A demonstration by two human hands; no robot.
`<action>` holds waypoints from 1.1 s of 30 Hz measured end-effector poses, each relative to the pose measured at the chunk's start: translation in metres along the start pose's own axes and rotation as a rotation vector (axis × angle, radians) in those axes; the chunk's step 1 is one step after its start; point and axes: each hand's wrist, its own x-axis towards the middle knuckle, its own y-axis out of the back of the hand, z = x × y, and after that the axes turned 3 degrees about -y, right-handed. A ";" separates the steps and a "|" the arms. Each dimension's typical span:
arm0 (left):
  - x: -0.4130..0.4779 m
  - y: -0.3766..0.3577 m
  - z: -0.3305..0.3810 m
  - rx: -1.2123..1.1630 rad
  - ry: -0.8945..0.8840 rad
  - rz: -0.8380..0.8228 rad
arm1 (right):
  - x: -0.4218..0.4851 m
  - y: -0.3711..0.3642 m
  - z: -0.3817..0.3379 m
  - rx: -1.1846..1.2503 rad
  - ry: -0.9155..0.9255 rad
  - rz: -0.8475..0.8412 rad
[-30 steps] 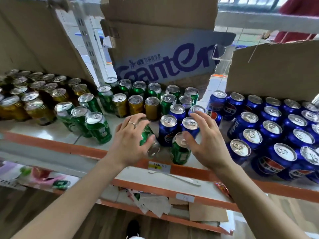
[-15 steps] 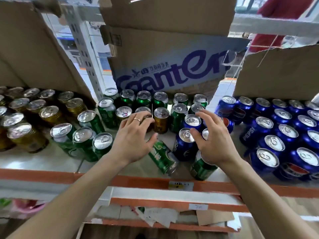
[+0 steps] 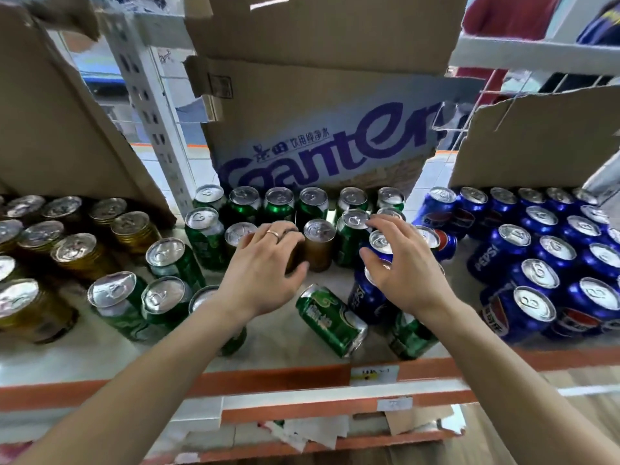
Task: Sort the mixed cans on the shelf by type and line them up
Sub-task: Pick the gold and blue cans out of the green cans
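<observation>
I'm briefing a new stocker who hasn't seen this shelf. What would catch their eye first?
Probably the green can lying on its side at the shelf's front edge, between the two hands, left hand and right hand. Next, the colour blocks: gold cans left, blue Pepsi cans right, and gold strays among the green middle rows.

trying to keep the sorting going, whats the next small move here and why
Probably close the left hand on the gold can by its fingertips and carry it left to the gold group. It stands among green cans, so it is out of place. The tipped green can near the shelf edge can be stood up after.
</observation>
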 end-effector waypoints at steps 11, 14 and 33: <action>0.036 -0.020 -0.029 0.129 0.214 -0.256 | 0.029 0.000 0.011 -0.096 -0.013 -0.073; 0.036 -0.024 -0.030 0.134 0.214 -0.240 | 0.030 -0.002 0.022 -0.267 -0.129 -0.174; 0.042 -0.021 -0.026 0.185 0.203 -0.241 | 0.065 0.021 -0.011 -0.503 -0.211 -0.525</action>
